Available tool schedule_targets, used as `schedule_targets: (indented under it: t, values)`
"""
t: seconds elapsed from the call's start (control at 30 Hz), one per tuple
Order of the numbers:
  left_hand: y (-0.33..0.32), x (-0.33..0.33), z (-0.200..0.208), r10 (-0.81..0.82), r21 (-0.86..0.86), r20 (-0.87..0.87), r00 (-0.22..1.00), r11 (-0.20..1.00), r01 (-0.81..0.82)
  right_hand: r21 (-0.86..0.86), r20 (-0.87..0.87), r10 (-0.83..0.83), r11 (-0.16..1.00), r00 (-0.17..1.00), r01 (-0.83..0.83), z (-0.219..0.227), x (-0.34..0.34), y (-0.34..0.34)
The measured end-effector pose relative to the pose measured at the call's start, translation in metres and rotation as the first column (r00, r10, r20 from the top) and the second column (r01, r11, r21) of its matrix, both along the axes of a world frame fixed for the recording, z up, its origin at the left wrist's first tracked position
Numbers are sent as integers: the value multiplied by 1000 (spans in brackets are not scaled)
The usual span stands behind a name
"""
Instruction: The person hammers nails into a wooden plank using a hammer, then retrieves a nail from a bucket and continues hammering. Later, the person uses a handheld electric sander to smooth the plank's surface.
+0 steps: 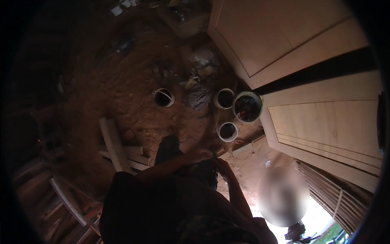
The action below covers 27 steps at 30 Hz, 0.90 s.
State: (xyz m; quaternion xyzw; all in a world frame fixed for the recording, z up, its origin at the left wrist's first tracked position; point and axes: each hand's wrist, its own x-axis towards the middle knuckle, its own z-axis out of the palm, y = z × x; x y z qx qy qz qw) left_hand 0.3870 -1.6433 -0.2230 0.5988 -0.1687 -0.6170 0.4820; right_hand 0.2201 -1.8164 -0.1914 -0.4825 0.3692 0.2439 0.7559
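Both hands meet low — left hand (202, 155), right hand (221, 166) — fingers' grip unclear, near a white bucket (227, 131).

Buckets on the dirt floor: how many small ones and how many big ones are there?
Small round white-rimmed buckets: 3
Big round green-rimmed bucket: 1
Total: 4

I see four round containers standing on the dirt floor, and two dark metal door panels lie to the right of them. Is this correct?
Not quite. The head view shows the door panels are pale wood, not dark metal. The rest holds: four round containers stand on the dirt floor, with the panels to their right.
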Motion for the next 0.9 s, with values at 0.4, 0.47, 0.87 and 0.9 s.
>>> schedule_targets:
  t: [0.4, 0.47, 0.87, 0.9]
  values:
    - [200, 133, 27, 436, 69, -29, 900, 899, -433, -820, 140, 778, 438, 613, -369, 36, 200, 162]
    - [243, 159, 50, 553, 144, -80, 830, 830, -539, -863, 60, 858, 301, 511, -405, 49, 235, 201]
    - [418, 215, 116, 940, 47, -54, 337, 340, -939, -749, 342, 935, 332, 96, -573, 64, 430, 375]
    - [430, 220, 121, 967, 31, -80, 241, 244, -969, -718, 424, 905, 359, 34, -597, 73, 452, 387]
